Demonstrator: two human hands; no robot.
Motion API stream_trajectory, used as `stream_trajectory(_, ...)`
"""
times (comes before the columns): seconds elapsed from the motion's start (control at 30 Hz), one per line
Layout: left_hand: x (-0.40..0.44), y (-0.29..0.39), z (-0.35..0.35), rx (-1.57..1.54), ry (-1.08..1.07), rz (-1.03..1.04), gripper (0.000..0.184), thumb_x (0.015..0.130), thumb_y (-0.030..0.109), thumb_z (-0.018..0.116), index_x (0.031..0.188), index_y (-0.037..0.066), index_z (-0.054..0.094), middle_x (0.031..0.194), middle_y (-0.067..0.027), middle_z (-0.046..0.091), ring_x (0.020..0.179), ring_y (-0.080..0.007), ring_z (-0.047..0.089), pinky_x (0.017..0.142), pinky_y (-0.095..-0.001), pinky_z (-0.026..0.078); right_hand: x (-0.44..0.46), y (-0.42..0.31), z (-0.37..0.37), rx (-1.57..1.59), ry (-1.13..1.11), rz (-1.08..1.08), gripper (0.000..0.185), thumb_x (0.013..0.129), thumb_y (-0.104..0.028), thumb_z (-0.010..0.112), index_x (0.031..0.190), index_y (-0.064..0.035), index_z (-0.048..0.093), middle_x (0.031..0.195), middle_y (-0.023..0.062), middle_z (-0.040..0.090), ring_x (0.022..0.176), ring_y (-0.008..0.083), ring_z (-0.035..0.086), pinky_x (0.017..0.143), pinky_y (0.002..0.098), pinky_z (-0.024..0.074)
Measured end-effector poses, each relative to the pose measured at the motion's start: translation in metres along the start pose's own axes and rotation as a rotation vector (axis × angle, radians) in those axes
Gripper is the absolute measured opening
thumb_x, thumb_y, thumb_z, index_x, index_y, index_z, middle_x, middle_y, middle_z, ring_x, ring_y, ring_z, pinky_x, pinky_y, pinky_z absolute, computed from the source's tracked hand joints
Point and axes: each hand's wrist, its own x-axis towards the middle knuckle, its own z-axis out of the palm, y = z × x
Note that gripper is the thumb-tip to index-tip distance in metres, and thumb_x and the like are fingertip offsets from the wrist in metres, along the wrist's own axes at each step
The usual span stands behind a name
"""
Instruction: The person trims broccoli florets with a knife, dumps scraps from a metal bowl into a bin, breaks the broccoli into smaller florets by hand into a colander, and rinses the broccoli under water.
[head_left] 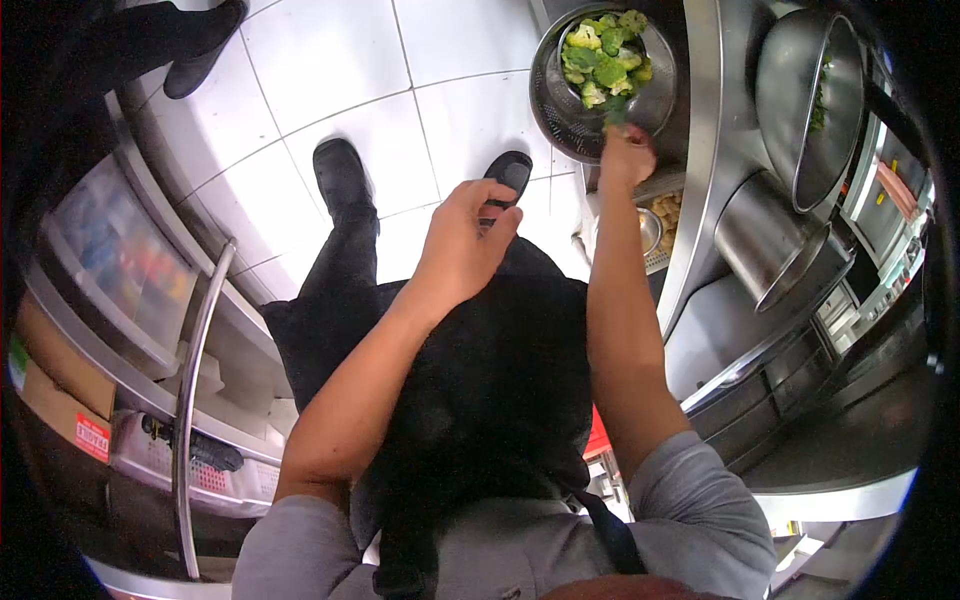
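My right hand [628, 158] reaches to the near edge of a metal colander [552, 112]. Its fingers are closed on a dark green piece at the near side of the broccoli. Green broccoli florets [605, 65] are heaped in a smaller bowl in the colander. My left hand [470, 235] hangs in the air above my dark apron, its fingers bent and apart, with nothing in it.
A metal bowl [790, 85] with green bits and a steel pot [765, 235] stand on the right counter. Below the colander is a basket of brown pieces [668, 212]. A rail [195, 380] runs at left. Another person's shoe [205, 60] shows at top left.
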Motion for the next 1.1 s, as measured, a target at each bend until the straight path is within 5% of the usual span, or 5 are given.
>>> stream_trajectory(0.17,0.045,-0.026,0.025,-0.078,-0.027,-0.123,0.068,0.099,0.032,0.074,0.149,-0.006,0.049,0.144,-0.0273,0.059,0.11,-0.0291,0.071,0.084,-0.0351,0.058,0.034,-0.072,-0.034,0.208,0.293,-0.317,0.057,0.089,-0.043,0.071,0.134,-0.008,0.068,0.142,0.017,0.065,0.132,0.034,0.062,0.113,0.0494,0.0441)
stream_trajectory(0.33,0.099,-0.05,0.056,-0.294,-0.076,-0.381,0.098,0.097,0.033,0.074,0.165,-0.007,0.016,0.159,-0.0312,0.043,0.136,-0.0311,0.056,0.103,-0.0401,0.052,0.113,-0.108,-0.018,-0.088,-0.049,-0.458,0.071,0.094,-0.06,0.057,0.149,-0.0145,0.058,0.15,0.0227,0.058,0.136,0.0447,0.055,0.114,0.0523,0.0432)
stream_trajectory(0.63,0.126,-0.051,0.09,-0.81,-0.281,-0.29,0.078,0.101,0.025,0.064,0.167,0.007,0.026,0.147,-0.0044,0.055,0.132,-0.0176,0.05,0.101,-0.0413,0.039,0.091,-0.116,0.009,-0.111,0.052,-0.732,0.051,0.103,-0.046,0.054,0.15,-0.0267,0.057,0.147,0.0183,0.061,0.133,0.0431,0.058,0.112,0.0544,0.045)
stream_trajectory(0.73,0.14,-0.058,0.104,-0.623,-0.178,-0.115,0.044,0.1,0.023,0.061,0.137,0.001,0.052,0.134,-0.0116,0.062,0.122,-0.0226,0.053,0.103,-0.0435,0.042,0.062,-0.128,0.001,-0.167,-0.088,-0.673,0.049,0.104,-0.046,0.052,0.148,-0.0265,0.06,0.147,0.0172,0.061,0.134,0.0413,0.058,0.112,0.0572,0.0441)
stream_trajectory(1.1,0.136,-0.044,0.103,-0.674,-0.209,-0.2,0.078,0.098,0.02,0.061,0.166,0.002,0.028,0.168,-0.0132,0.039,0.149,-0.0273,0.04,0.113,-0.0411,0.039,-0.012,-0.059,-0.033,0.127,0.03,-0.58,0.048,0.101,-0.029,0.059,0.142,-0.0046,0.062,0.14,0.0224,0.065,0.129,0.0438,0.06,0.111,0.0473,0.0461)
